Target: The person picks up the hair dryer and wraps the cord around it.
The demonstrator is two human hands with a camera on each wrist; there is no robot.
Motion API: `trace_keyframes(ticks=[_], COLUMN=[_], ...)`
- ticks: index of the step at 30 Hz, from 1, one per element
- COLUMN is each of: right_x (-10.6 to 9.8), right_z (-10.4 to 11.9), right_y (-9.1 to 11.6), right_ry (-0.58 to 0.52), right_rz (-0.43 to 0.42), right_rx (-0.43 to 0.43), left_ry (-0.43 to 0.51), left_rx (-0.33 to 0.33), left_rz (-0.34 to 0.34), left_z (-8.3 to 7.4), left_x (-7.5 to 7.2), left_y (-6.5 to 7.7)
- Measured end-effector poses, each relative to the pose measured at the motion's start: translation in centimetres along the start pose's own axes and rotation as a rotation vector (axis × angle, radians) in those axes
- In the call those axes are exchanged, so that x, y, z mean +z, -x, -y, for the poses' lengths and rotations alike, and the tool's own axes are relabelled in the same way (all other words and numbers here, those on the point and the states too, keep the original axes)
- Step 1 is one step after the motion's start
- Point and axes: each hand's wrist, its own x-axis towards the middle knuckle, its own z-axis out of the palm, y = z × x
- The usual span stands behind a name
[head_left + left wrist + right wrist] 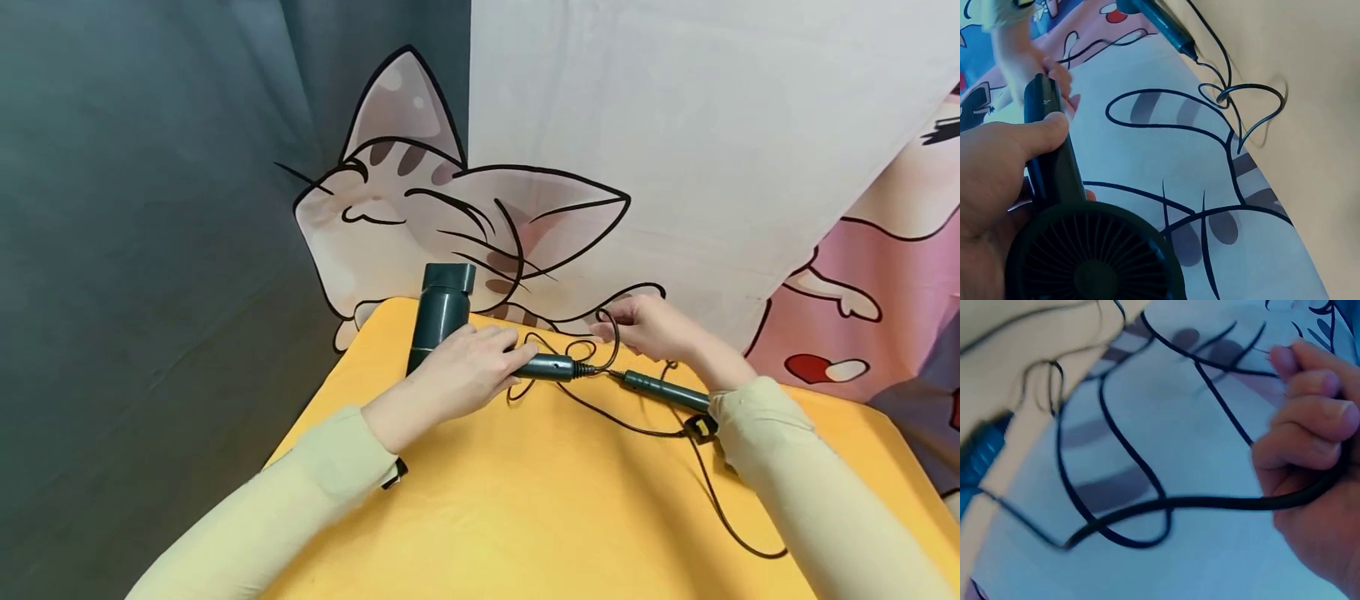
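Note:
A dark green hair dryer (442, 312) is held by its handle in my left hand (468, 367), its nozzle pointing away from me. The thumb lies along the handle in the left wrist view, with the round ribbed intake grille (1097, 262) below the hand. My right hand (652, 327), higher and to the right, holds the black cord (1222, 503) in curled fingers. The cord passes through the palm and loops off towards the table. Beside the right forearm lies a second dark green wand-shaped tool (667, 390), one end hidden behind the sleeve.
A yellow cloth covers the table (480, 517). Loose cord loops (577, 350) lie near its far edge, and more cord runs under the right sleeve by a small black part (701, 428). Behind hangs a cat-printed white cloth (675, 125), with a grey curtain (150, 208) at left.

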Motion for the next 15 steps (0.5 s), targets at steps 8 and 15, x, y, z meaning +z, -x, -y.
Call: trace_keyframes(ticks=[8, 15], right_x=[-2.4, -1.4], right_z=[0.0, -2.9], right_y=[1.5, 3.7], right_ry=[-0.068, -0.319], right_rz=[0.165, 0.107], right_rx=[0.080, 0.139], left_ry=[-0.043, -0.019], left_rx=[-0.014, 0.002], left_rz=[0.074, 0.036], left_z=[0.5, 1.6], left_x=[0.9, 1.6], left_y=[0.3, 1.2])
